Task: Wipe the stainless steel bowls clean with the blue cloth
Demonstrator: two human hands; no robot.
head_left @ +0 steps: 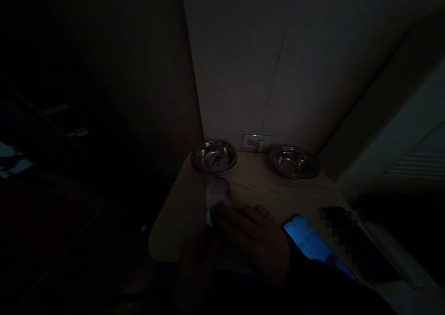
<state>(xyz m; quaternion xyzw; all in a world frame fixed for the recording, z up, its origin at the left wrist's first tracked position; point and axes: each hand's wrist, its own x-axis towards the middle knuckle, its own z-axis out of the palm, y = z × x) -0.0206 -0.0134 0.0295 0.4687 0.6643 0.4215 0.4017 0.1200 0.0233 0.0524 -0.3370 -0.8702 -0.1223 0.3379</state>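
In the dim light my left hand [200, 250] is closed around the lower end of a flat, rectangular, phone-sized object [218, 192] with a pale surface. Its exact kind is too dark to make out. My right hand [255, 234] reaches in from the right, fingers pressed together with their tips on that surface. A small bluish-dark patch shows at those fingertips, and I cannot tell what it is. Both hands are above the front part of a light wood-grain table [177, 213].
A shiny metal bowl [213, 157] with a red label stands at the back left. Stacked metal dishes [295, 162] are at the back right. A wall socket [256, 141] sits between them. A lit smartphone [316, 243] and a dark oblong object [365, 245] lie on the right.
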